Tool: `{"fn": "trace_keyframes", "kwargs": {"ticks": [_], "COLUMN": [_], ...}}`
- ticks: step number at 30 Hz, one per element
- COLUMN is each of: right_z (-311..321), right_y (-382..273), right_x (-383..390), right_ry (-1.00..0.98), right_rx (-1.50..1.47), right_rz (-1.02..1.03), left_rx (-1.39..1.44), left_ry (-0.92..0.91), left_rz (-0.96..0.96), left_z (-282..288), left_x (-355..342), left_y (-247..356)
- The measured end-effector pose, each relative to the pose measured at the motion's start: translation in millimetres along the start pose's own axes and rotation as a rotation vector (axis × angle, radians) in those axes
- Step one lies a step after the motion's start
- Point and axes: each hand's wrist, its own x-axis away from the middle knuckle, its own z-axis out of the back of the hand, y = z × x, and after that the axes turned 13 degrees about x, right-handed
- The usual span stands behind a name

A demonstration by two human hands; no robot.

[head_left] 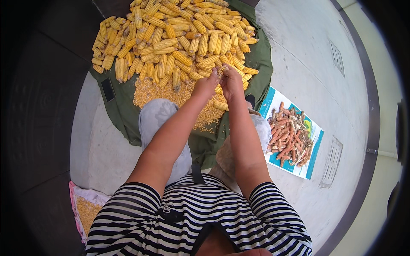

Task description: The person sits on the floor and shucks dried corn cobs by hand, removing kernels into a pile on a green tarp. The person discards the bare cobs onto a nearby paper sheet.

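My left hand (206, 86) and my right hand (232, 82) come together over the near edge of a big heap of yellow corn ears (171, 42). Between them they grip a corn cob (221, 70), mostly hidden by the fingers. Loose corn kernels (205, 113) lie spread below my hands and between my knees. One ear (221, 105) rests apart from the heap, beside my right forearm.
A dark green cloth (117, 104) lies under heap and kernels, with a dark phone-like rectangle (108, 89) on its left side. Bare cobs (290, 136) are piled on a blue-and-white sheet (309, 168) at right. A pink-edged bag (87, 209) of kernels stands lower left.
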Motion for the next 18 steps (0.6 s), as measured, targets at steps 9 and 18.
{"fn": "trace_keyframes", "kwargs": {"ticks": [9,18], "right_z": [-3,-8], "right_y": [3,3], "right_x": [4,5], "right_ry": [0.014,0.079], "right_rx": [0.262,0.239], "right_rz": [0.097,0.122], "left_rx": [0.217,0.080], "left_ry": [-0.002,-0.018], "left_rz": [-0.013,-0.040], "left_z": [2,4], "left_x": [9,5], "left_y": [5,3]}}
